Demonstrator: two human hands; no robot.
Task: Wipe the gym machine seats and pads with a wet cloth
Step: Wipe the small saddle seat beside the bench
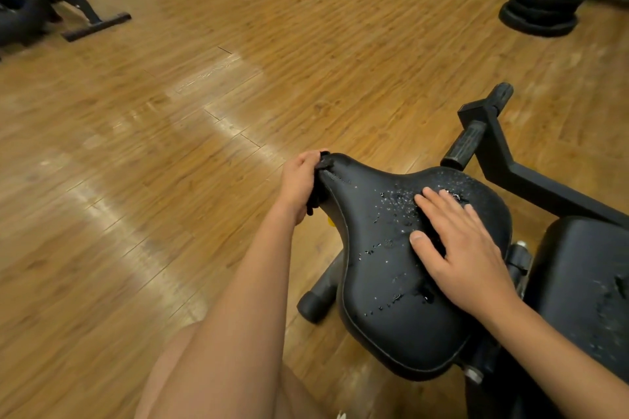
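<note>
Black saddle seat point(384, 269) beaded with water droplets, left hand point(299, 180) curled round a dark cloth point(317, 196) at the seat's narrow tip, right hand point(466, 248) flat on its wide end, fingers spread, second black pad point(578, 265) just right of the seat, wood floor point(170, 146) beneath

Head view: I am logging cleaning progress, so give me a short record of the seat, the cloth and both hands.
seat: black, water droplets scattered over its top
cloth: dark, bunched at the seat's narrow tip
left hand: grips the cloth against that tip
right hand: lies flat on the seat's wide end, fingers straight
pad: second black one, at right
</note>
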